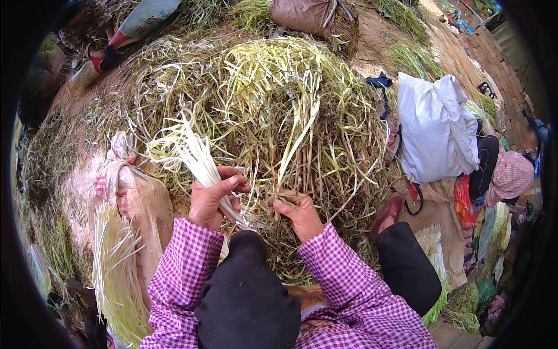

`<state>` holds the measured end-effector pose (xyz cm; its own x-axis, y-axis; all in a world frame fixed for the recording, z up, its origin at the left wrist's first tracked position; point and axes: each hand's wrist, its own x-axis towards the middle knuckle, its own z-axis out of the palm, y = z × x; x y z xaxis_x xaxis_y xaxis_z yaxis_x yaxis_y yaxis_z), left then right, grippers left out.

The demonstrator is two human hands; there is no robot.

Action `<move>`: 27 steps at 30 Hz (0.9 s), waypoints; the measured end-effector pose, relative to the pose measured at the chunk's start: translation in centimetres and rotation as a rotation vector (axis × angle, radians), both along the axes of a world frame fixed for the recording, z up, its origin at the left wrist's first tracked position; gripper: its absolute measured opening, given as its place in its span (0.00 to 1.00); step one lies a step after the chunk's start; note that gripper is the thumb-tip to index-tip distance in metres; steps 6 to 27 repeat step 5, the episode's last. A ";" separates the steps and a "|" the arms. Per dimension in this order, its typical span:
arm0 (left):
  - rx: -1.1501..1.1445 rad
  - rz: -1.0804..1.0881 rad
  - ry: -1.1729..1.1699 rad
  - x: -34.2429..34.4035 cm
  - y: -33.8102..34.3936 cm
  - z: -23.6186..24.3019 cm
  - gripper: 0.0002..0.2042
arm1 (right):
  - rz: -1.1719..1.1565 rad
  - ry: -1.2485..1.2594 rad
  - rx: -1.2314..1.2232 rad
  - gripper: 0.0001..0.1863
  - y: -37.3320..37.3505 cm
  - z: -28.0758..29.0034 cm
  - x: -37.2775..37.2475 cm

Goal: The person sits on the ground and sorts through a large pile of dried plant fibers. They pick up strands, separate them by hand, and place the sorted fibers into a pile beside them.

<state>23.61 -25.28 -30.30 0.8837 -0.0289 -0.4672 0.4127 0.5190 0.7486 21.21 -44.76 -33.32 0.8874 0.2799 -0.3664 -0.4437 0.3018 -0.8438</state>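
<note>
My left hand (210,198) is closed around a bunch of white, chive-like stalks (196,152), their pale leaf ends fanning to the upper left and the root ends pointing down to the right. To its right, my right hand (299,214) pinches the brownish base of a yellowish leafy stalk (298,132), whose long leaves reach up over the heap. Both hands are above the near side of a large heap of tangled yellow-green and brown stalks (273,64). The hands are a short way apart.
A neat bundle of pale stalks (113,273) lies against a tan sack (142,195) on the left. At right are a full white sack (433,131) and another bundle (433,256) beside my leg (407,270). A brown sack (302,16) stands beyond the heap. Another person's legs (139,26) show upper left.
</note>
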 end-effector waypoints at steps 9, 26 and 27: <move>0.038 -0.157 -0.071 -0.1 -0.1 0.0 0.17 | 0.221 -0.165 -0.116 0.10 1.7 0.5 -1.2; 0.038 -0.157 -0.071 -0.1 -0.1 0.0 0.17 | 0.221 -0.165 -0.116 0.10 1.7 0.5 -1.2; 0.038 -0.157 -0.071 -0.1 -0.1 0.0 0.17 | 0.221 -0.165 -0.116 0.10 1.7 0.5 -1.2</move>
